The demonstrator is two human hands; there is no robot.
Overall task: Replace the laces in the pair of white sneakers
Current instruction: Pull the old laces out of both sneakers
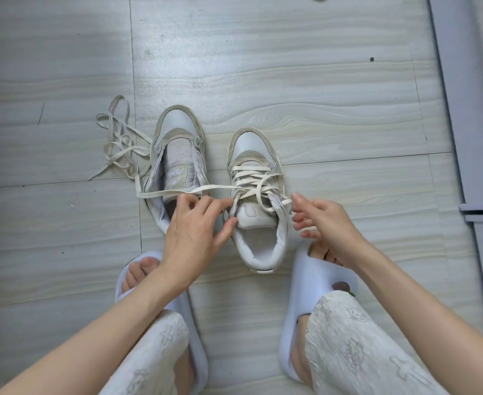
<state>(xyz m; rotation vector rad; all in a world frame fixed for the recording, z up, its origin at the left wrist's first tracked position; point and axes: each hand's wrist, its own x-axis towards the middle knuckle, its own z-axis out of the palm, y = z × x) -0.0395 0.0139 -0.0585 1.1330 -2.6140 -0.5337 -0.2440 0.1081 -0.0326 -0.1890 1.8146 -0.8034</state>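
Two white sneakers stand on the floor, toes pointing away from me. The left sneaker [177, 149] has no lace and its tongue is bare. The right sneaker [256, 223] carries a cream lace [251, 178] crisscrossed loosely up its front. One strand of it runs left across the other sneaker's opening. My left hand [194, 226] is at the right sneaker's left side, with a lace strand between forefinger and thumb. My right hand [323, 220] hovers at that sneaker's right side, fingers spread and relaxed, a fingertip near the lace end.
A loose cream lace [118, 138] lies tangled on the pale wood-look floor [320, 95] left of the sneakers. My feet in pale slides [317, 280] flank the near side. A grey door frame [462, 109] runs along the right.
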